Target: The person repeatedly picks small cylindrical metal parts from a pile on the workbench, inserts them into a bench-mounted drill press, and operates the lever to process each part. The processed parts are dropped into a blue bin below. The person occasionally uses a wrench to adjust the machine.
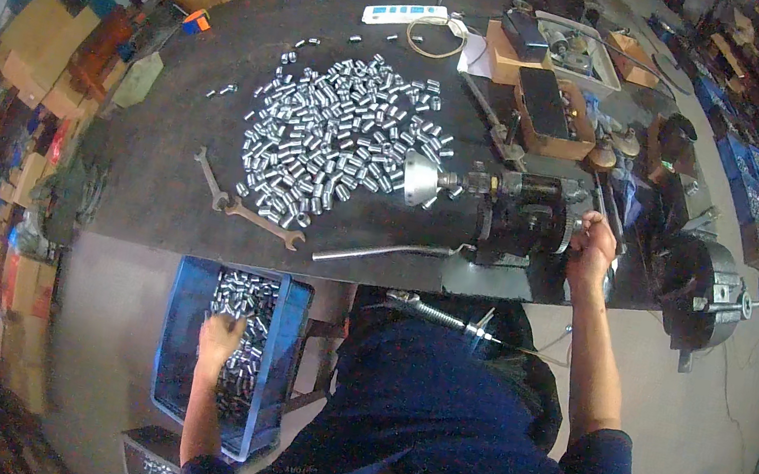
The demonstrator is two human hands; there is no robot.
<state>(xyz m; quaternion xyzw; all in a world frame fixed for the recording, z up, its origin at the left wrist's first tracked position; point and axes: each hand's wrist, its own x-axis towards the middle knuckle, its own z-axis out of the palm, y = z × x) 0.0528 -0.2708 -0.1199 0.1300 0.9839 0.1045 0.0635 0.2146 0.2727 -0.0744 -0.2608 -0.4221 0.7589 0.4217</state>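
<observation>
My left hand (220, 334) reaches down into a blue plastic crate (178, 344) full of small shiny metal cylinders (251, 301), fingers curled into the pile. My right hand (593, 246) grips the rear end of a small black machine (520, 216) on the dark workbench (164, 189). The machine's silver chuck (418, 179) faces a big heap of the same metal cylinders (341, 139) spread over the bench top.
Two wrenches (247, 209) and a long metal rod (387, 251) lie near the bench's front edge. A power strip (403, 15), cable coil, wooden boxes (549, 110) and tools crowd the back right. A heavy lathe chuck (715, 291) sits at the right. Cardboard boxes line the left.
</observation>
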